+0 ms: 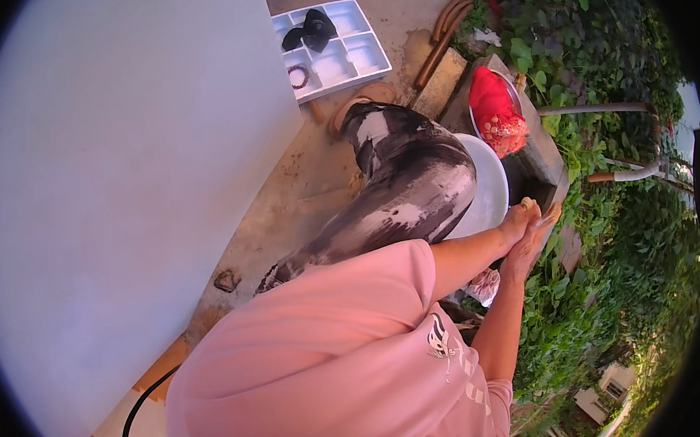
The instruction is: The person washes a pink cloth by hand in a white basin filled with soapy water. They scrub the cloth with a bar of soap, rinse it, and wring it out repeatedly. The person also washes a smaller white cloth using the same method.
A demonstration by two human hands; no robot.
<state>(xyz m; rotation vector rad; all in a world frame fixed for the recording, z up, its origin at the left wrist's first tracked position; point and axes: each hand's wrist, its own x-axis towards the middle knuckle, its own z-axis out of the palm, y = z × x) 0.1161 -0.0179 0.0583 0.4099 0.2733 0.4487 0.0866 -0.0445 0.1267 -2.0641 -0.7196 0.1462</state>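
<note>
My left hand [517, 221] and my right hand [534, 237] touch each other over the edge of a concrete ledge [556, 191]. The fingers of the right hand reach out past the left. A small pale spot shows at the left fingertips; whether anything lies between the hands cannot be told. Close by is a white basin [492, 180], partly hidden behind my knee in dark patterned trousers [408, 185]. Beyond it, a metal-rimmed basin [513, 85] on the ledge holds red cloth [490, 99] with a patterned part. A crumpled pinkish bundle [485, 285] lies below my forearms.
A white compartment tray [370, 52] on the ground holds black objects [317, 31] and a dark ring-shaped item [298, 77]. Brown hose [444, 41] lies near a concrete block [443, 77]. A metal pipe [620, 107] stands before leafy plants [622, 238]. A large pale surface [113, 173] fills the left side.
</note>
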